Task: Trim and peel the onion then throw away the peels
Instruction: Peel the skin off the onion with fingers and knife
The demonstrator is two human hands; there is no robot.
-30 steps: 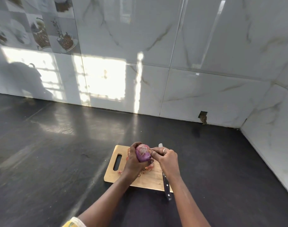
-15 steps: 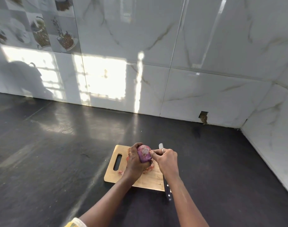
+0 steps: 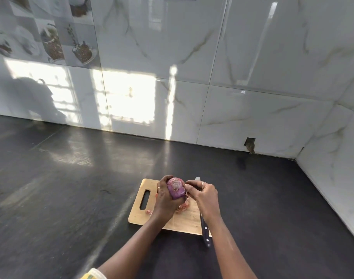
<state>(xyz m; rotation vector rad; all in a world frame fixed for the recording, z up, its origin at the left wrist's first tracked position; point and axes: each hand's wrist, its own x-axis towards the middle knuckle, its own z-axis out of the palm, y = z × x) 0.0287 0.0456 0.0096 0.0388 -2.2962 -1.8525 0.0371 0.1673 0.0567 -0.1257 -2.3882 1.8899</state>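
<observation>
Onion is held just above the cutting board, not resting on it. Left hand grips it: fingers wrapped round the far and left side, palm under the lower half. Trimmed face points up, pale rings showing; the rest is purple and glossy. Thin ring on one left finger.

Right hand is curled in from the right, thumb and forefinger pinched together at the onion's upper right edge, on the skin there. Can't tell if the pinched bit is loose or attached. A strip of papery skin hangs down the onion's right side between the two hands. Ring on one right finger too.

Peels lie in a small pinkish heap on the board, right under the onion. One separate scrap sits nearer the board's handle slot, a few crumbs near the front edge.

Knife lies along the board's right edge. Its dark riveted handle overhangs the front edge towards the person, the blade runs away under the right wrist, and the tip shows beyond the right fingers. Neither hand touches it.

Board is light wood, slot on its left, sitting on a dark surface near the front. Glossy marble-look wall tiles behind and to the right, with sun patches on them
</observation>
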